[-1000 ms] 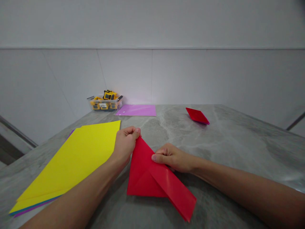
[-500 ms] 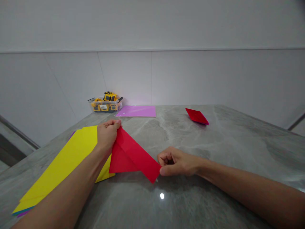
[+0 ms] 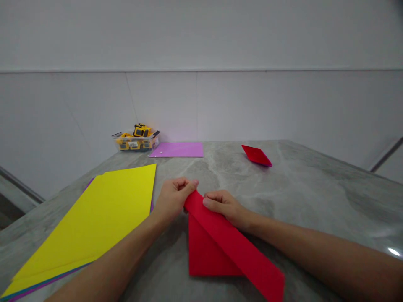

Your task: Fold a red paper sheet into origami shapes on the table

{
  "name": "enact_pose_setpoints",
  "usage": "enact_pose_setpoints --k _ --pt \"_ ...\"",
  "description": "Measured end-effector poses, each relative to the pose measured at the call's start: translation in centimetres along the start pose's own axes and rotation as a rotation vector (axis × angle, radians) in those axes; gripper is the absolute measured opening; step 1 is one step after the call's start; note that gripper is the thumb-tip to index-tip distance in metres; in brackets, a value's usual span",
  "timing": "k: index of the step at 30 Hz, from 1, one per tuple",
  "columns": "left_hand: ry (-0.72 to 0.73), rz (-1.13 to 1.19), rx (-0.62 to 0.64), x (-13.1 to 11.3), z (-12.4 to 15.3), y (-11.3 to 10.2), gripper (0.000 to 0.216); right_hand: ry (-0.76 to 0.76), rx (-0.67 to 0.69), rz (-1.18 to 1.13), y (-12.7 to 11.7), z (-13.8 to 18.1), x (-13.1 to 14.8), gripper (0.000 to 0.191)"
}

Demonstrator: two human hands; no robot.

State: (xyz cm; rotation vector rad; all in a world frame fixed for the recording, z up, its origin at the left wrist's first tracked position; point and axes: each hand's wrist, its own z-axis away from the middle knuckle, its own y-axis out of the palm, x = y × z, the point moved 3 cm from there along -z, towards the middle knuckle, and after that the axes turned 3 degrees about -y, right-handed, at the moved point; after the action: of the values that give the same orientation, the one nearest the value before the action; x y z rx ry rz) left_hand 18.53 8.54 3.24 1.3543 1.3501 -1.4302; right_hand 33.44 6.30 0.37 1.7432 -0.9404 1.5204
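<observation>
A sheet of red paper (image 3: 233,247), folded with a broad diagonal flap, is held up over the grey table in front of me. My left hand (image 3: 176,196) pinches its upper left corner between thumb and fingers. Close beside it, my right hand (image 3: 225,206) grips the flap's upper edge, thumb on the front and fingers behind. The paper's lower right end hangs towards me, partly out of the picture. Left of my left forearm lies a stack of coloured sheets, yellow paper (image 3: 85,218) on top, with blue and purple edges showing beneath.
A folded red paper piece (image 3: 256,155) lies on the far right of the grey marble-look table (image 3: 315,197). A flat purple sheet (image 3: 179,149) rests near the back wall. Beside it stands a clear plastic box (image 3: 135,142) with yellow toy vehicles (image 3: 142,131).
My left hand has moved right and slightly down with the red paper, away from the yellow stack. My right hand has shifted from the paper's lower right corner to its upper edge.
</observation>
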Motion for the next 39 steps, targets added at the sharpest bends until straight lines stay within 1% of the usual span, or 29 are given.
enact_pose_setpoints --k 1,3,6,7,8,10,13,15,21,24,26,27,30,31,32,34,37,39 --pt "-0.002 -0.026 0.036 0.1 0.3 0.6 0.041 0.001 0.019 0.021 0.2 0.1 0.1 0.048" --pt "-0.038 -0.053 0.145 0.2 0.7 1.0 0.042 -0.001 0.067 0.053 0.4 0.4 0.1 0.047" --pt "-0.155 -0.087 0.378 0.6 0.9 0.8 0.046 0.01 0.115 0.061 0.2 0.8 0.0 0.047" --pt "-0.171 -0.103 0.423 0.6 0.9 0.7 0.047 0.014 0.122 0.059 0.2 0.8 0.0 0.047" --pt "-0.166 -0.114 0.432 0.6 1.0 0.6 0.048 0.017 0.131 0.06 0.2 0.9 0.0 0.047" --pt "-0.116 -0.118 0.405 0.5 1.1 0.7 0.049 0.01 0.153 0.079 0.3 0.8 0.1 0.05" --pt "-0.078 -0.066 0.413 0.4 1.6 1.6 0.049 0.001 0.196 0.12 0.5 0.6 0.2 0.058" --pt "-0.091 -0.027 0.418 0.5 1.8 2.1 0.048 0.013 0.212 0.137 0.6 0.4 0.2 0.059" --pt "-0.239 -0.082 0.283 0.6 2.0 2.0 0.048 0.082 0.234 0.147 0.6 -0.1 0.3 0.06" --pt "-0.218 -0.122 0.288 0.2 2.1 1.9 0.047 0.082 0.229 0.144 0.5 0.0 0.5 0.058" --pt "-0.202 -0.151 0.331 -0.1 2.1 1.7 0.046 0.077 0.229 0.164 0.5 0.1 0.6 0.056" --pt "-0.218 -0.16 0.38 -0.2 2.2 1.7 0.046 0.077 0.24 0.186 0.5 0.2 0.7 0.055" --pt "-0.292 -0.152 0.578 -0.3 2.5 1.4 0.047 0.085 0.29 0.273 0.5 0.4 0.8 0.052" --pt "-0.291 -0.155 0.634 -0.3 2.5 1.3 0.047 0.085 0.303 0.293 0.5 0.5 0.8 0.053" --pt "-0.261 -0.171 0.67 -0.4 2.6 1.1 0.048 0.085 0.313 0.301 0.5 0.5 0.8 0.053" --pt "-0.138 -0.225 0.679 -0.4 2.5 1.0 0.049 0.088 0.33 0.283 0.5 0.5 0.7 0.053" --pt "0.049 -0.306 0.6 -0.4 2.2 1.1 0.048 0.107 0.316 0.237 0.5 0.3 0.7 0.053" --pt "0.106 -0.357 0.516 -0.3 1.9 1.2 0.044 0.124 0.274 0.216 0.5 0.1 0.8 0.054"
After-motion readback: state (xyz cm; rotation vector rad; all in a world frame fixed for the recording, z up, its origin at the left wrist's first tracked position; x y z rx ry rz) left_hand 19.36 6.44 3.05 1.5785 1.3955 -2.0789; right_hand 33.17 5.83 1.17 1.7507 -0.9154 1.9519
